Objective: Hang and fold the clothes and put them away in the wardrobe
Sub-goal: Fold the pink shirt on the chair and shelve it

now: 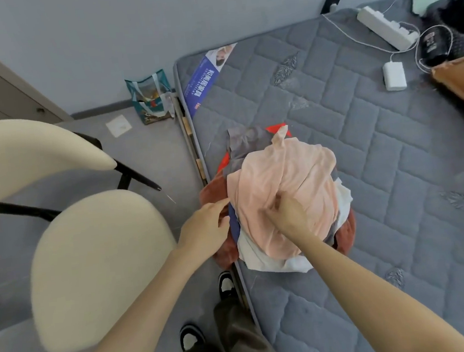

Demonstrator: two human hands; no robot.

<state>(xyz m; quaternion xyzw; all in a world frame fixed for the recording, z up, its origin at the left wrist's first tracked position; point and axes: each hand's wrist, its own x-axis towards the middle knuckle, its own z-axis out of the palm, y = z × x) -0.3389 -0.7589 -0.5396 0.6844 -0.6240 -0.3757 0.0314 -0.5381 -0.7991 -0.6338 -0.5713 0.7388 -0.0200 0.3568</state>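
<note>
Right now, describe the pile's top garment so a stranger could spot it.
On the grey quilted mattress, a heap of clothes sits by its left edge. The top piece, gripped by the right hand, is the only pale pink one among white, grey and rust.

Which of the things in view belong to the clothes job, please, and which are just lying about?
Belong to the job: pink garment, gripped by the right hand; clothes pile beneath it; left hand at the pile's edge.

Just lying about: power strip, white charger, carrier bag, cream chair, cardboard box.
</note>
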